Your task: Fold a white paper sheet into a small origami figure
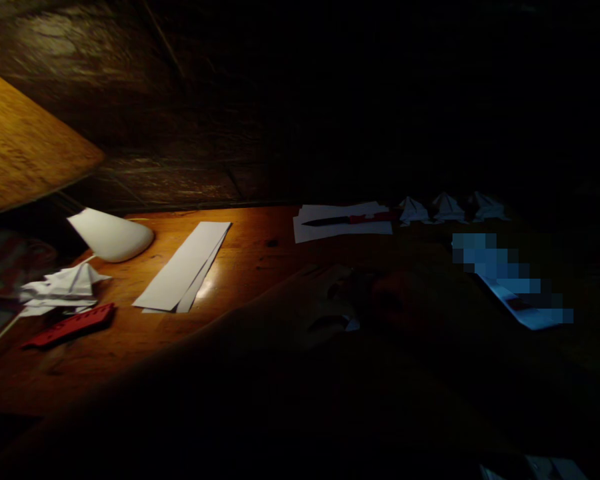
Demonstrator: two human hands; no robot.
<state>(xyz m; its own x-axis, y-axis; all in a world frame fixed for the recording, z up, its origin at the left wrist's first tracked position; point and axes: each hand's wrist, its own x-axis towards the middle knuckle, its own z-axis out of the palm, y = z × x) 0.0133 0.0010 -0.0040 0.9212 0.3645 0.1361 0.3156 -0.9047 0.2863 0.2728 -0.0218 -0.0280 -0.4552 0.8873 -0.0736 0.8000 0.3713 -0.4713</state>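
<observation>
Over the middle of the wooden table, deep in shadow, my left hand point(317, 307) reaches in with bent fingers. At its fingertips shows the small pale edge of a piece of folded paper point(353, 324). My right hand point(400, 300) is a dim reddish shape close to the left fingertips; darkness hides its fingers and anything in them. Beyond the hands, a knife point(327, 221) with a dark blade and red handle lies on a stack of white paper sheets point(343, 232). Left of the hands rest several long white paper strips point(183, 270), overlapping.
Three folded paper shapes point(447, 208) stand in a row at the back right. A bluish lit screen point(510, 287), partly pixelated, is at right. At left are a lamp with a lit shade point(30, 147) and white base point(113, 235), crumpled-looking folded paper point(63, 290) and a red notched object point(73, 327).
</observation>
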